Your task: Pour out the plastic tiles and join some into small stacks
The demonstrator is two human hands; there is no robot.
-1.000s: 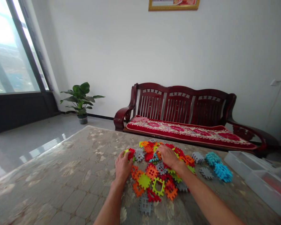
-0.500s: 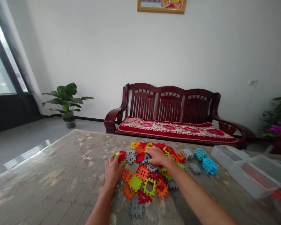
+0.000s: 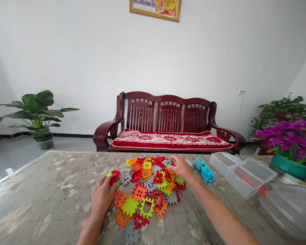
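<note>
A heap of flat, notched plastic tiles (image 3: 145,185) in red, orange, green and grey lies on the patterned table (image 3: 48,190). My left hand (image 3: 100,197) rests at the heap's left edge, fingers curled round a red tile (image 3: 114,177). My right hand (image 3: 180,167) reaches over the heap's far right side and pinches a light blue tile (image 3: 167,162) at its fingertips. Two clumps of joined blue tiles (image 3: 204,169) sit just right of that hand.
Clear plastic containers (image 3: 241,172) and a lid (image 3: 290,207) stand at the table's right. A pot of purple flowers (image 3: 293,143) is at the far right. Behind the table are a dark wooden bench (image 3: 168,126) with a red cushion and a leafy plant (image 3: 38,112).
My view has swung to the right, bringing the flowers and more containers into sight. My right hand has moved from the heap's middle toward its far right side. The left hand stays at the left edge.
</note>
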